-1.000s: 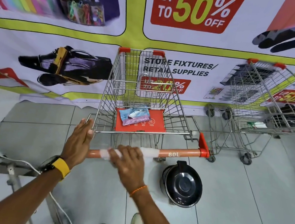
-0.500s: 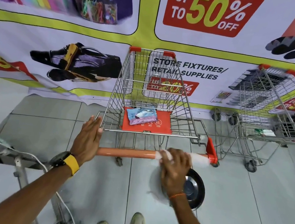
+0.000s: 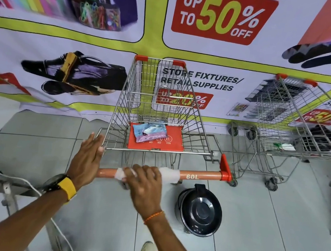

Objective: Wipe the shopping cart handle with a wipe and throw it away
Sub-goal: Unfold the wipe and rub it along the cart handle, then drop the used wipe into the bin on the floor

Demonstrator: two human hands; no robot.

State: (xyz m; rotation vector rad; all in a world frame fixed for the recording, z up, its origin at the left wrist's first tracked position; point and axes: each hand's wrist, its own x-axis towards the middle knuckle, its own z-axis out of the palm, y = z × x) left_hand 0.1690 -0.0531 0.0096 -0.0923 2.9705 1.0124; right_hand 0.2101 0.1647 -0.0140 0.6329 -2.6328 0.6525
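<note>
1. Step in hand: you are in the wiping stage. Your right hand [image 3: 146, 182], at lower centre of the frame, is clenched over the white wipe [image 3: 168, 174], which wraps the orange cart handle [image 3: 202, 176]; wipe ends show on both sides of your knuckles.
2. Left hand [image 3: 86, 158]: it lies flat and unclenched at the left end of the handle, fingers reaching to the basket's rear rim, grasping nothing. Judged from its pose, it steadies the shopping cart [image 3: 158, 108].
3. Coverage: the stretch marked "60L", right of the wipe, and the short stretch between your two hands lie bare. Whether they are already clean cannot be told.
4. Next move, as a judgement: slide the clenched wipe along the bar to its red end cap [image 3: 225, 170], keeping the left hand braced so the cart does not roll; the part under your left hand needs that hand lifted.
5. Disposal: a black lidded bin [image 3: 198, 209] stands on the tiled floor at lower right, just below the handle's right end. Its lid looks closed, so it must be opened first.
6. Surroundings: a pack of wipes [image 3: 150, 131] rests on the red seat flap inside the basket. A second cart [image 3: 288, 127] stands at the right edge, well apart. A white cable [image 3: 20, 180] trails at lower left beside a metal frame.
7. Obstruction: nothing lies on the handle's path; your shoes at bottom centre stand near the bin.
</note>
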